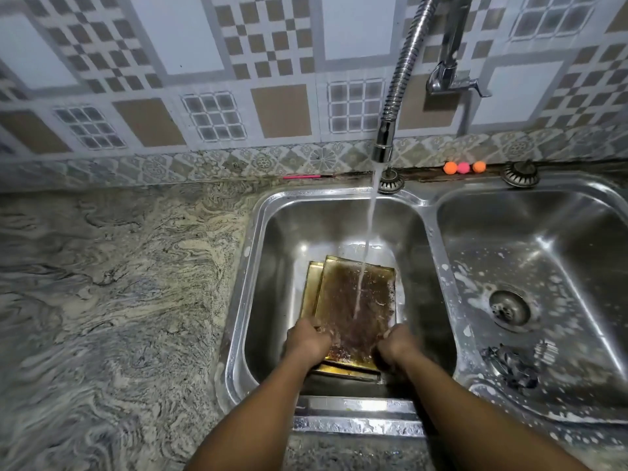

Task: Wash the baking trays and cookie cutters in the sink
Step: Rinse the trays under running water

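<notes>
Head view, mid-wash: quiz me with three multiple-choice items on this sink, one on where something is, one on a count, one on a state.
1. Where do the baking trays lie?
A. left basin
B. right basin
C. countertop

2. How many small balls sit on the ledge behind the sink?
A. one
B. three
C. five

3. What is the faucet doing?
A. shut off
B. running onto the top tray
C. only dripping

Answers:
1 A, the two stacked trays rest on the floor of the left basin.
2 B, two orange and one pink sit in a row.
3 B, a steady stream falls from the spout and lands on the top tray's soiled surface.
</notes>
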